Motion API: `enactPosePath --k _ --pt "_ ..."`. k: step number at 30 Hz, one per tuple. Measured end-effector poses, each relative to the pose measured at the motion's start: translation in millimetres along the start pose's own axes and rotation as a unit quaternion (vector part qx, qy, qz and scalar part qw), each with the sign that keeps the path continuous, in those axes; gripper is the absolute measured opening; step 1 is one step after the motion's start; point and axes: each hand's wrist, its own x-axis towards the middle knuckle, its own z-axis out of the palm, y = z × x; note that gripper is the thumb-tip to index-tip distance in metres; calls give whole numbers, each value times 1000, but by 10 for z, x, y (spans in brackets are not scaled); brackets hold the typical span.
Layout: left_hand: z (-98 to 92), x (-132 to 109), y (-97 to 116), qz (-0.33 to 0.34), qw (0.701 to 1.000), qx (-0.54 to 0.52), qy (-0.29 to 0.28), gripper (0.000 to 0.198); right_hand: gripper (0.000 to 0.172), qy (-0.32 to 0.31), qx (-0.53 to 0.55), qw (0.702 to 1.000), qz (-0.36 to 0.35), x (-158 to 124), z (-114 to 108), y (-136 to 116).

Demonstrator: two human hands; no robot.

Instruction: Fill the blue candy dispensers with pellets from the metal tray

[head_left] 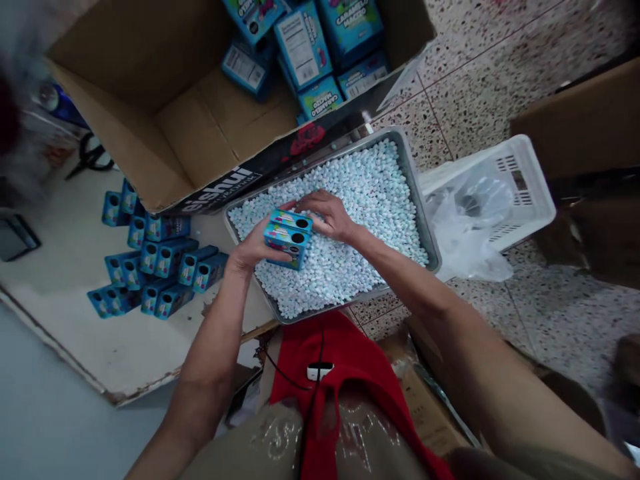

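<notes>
My left hand (253, 248) is wrapped round two small blue candy boxes (286, 241), held side by side above a grey metal tray (434, 260). Each box shows a dark round opening at its right end. Small white and pale-blue candies (360, 193) fill the tray. Right beside the boxes, my right hand (327, 215) is over the candies with its fingers curled and the thumb close to the boxes' end. What lies between those fingers is hidden.
Several similar boxes (170, 257) stand in groups on the white table (65, 347) at left. Behind the tray is a large cardboard carton (200, 127) with more blue boxes. Scissors (90, 159) and a phone (17, 237) lie at left. A white crate (530, 180) with plastic bags is at right.
</notes>
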Motion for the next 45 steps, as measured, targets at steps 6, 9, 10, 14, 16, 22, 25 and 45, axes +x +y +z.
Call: enactPosePath --k 6,9,10,14,16,22,25,45 --pt "613 265 -144 58 998 36 -19 130 45 277 168 907 270 -376 -58 -120" --pt "868 410 -132 107 991 75 -18 125 39 333 315 814 357 -436 -147 -109" --pt "920 420 -98 125 987 101 -16 123 36 342 375 774 378 -438 -181 -110" --pt "947 199 113 181 951 248 40 107 26 366 558 626 405 -390 -299 -177" --pt "891 6 193 181 924 320 105 91 23 369 600 594 388 -354 -344 -277" --pt "770 -208 151 173 844 436 260 80 23 366 616 634 291 -180 -462 -941" --pt "792 -128 71 204 850 412 257 80 20 370 580 682 248 -52 -491 -1292" --pt "686 -120 -76 201 905 296 231 79 38 317 441 808 226 42 -475 -1531"
